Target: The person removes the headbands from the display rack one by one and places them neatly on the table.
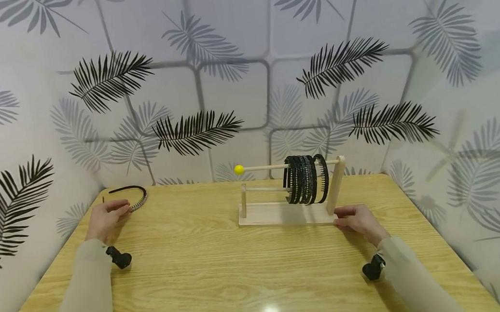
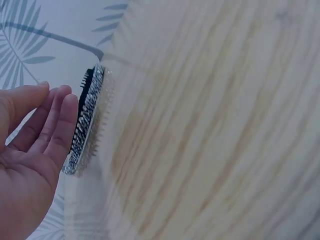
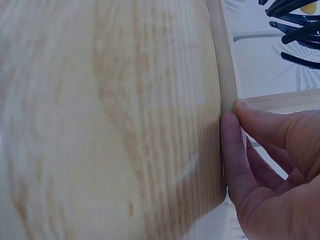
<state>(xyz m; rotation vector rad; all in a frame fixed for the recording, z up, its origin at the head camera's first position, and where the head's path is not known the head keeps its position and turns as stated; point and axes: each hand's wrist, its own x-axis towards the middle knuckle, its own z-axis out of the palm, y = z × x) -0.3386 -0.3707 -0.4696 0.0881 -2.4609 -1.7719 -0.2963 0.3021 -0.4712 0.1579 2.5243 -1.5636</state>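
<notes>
A headband [image 1: 139, 202] lies on the table at the far left, black with a glittery silver stretch and small teeth. Beside it is my left hand [image 1: 108, 218]; in the left wrist view the fingers [image 2: 62, 117] are loosely bent in front of the headband [image 2: 89, 115], and nothing shows between thumb and fingertips. A wooden rack [image 1: 280, 214] stands right of centre, its yellow-tipped rod carrying several black headbands [image 1: 301, 179]. At the rack's right end my right hand [image 1: 359, 221] pinches the base [image 3: 227, 65] with thumb and finger.
The light wood table [image 1: 206, 270] extends in front of the rack and between the hands. Leaf-patterned walls [image 1: 237, 94] close in the back and both sides. A small black device [image 1: 119, 258] is strapped to each wrist.
</notes>
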